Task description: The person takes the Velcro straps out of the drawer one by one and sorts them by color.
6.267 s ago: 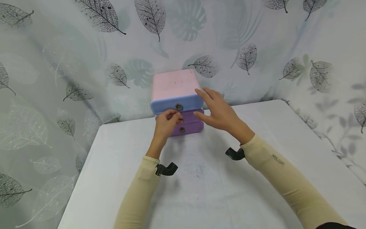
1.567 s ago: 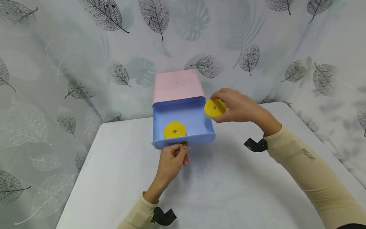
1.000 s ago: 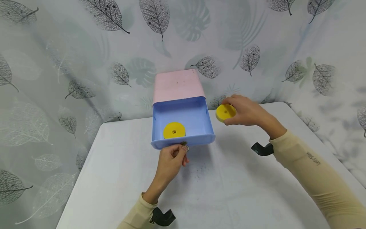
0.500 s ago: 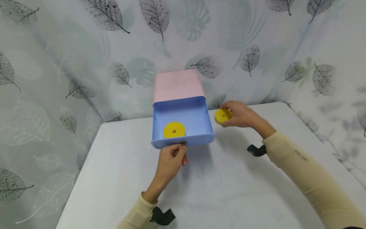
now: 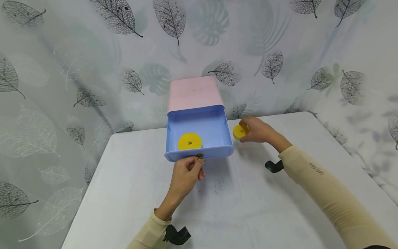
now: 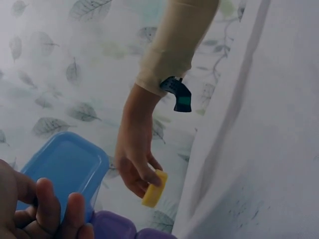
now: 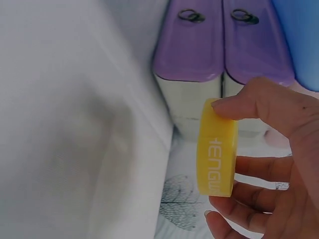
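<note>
While pinching the ring pull with the left hand in the head view, holding the blue drawer open, out from the pink casing; with the right hand, gripping one yellow disc just beside the drawer, outside it and seemingly above the table; seeing a second yellow disc lying inside, close to the front wall; judging from this, standing partway, the opening apparently done, one disc being outside and one inside.

In the left wrist view, showing curled fingers of the left hand before the blue front, but not the ring pull; farther off, showing the held disc tilted in the right hand's grasp.

In the right wrist view, clasping that disc between thumb and fingers, presenting its lettered edge to the camera; showing two purple drawers too, apparently closed; judging the remainder, not yet releasing the held disc; not yet resting it anywhere; not yet closing the blue drawer.
</note>
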Demonstrator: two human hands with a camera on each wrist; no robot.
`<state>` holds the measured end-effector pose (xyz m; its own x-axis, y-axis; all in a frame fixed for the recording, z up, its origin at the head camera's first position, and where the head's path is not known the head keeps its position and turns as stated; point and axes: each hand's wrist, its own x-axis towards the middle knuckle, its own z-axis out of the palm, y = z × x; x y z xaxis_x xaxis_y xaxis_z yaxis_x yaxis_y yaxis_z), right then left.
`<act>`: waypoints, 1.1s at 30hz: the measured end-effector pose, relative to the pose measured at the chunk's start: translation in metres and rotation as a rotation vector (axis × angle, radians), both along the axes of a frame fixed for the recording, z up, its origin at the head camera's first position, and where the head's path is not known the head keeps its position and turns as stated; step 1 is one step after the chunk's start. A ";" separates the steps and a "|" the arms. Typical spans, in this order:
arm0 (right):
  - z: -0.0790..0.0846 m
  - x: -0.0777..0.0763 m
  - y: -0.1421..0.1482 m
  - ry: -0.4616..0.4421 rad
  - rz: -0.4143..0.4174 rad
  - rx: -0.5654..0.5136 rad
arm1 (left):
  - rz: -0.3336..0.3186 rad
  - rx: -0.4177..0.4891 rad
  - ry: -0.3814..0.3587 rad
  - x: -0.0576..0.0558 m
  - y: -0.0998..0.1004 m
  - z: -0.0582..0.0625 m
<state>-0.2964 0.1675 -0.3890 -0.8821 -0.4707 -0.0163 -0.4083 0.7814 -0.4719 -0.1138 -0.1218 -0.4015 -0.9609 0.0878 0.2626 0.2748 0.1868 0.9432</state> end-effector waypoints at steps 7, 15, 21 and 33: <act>-0.019 -0.003 -0.001 -0.014 -0.004 0.054 | -0.001 0.002 -0.006 0.000 0.000 0.000; -0.036 -0.003 -0.005 -0.060 -0.004 0.100 | -0.006 -0.010 0.001 0.000 -0.001 0.000; -0.047 -0.004 -0.007 -0.087 0.001 0.135 | -0.017 -0.009 0.007 0.000 -0.002 0.001; -0.051 -0.001 -0.011 -0.087 0.022 0.160 | -0.008 -0.008 -0.008 0.000 -0.002 0.001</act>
<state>-0.2977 0.1565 -0.4404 -0.8635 -0.4752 -0.1686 -0.3891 0.8407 -0.3766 -0.1142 -0.1237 -0.4006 -0.9622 0.0973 0.2544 0.2689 0.1921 0.9438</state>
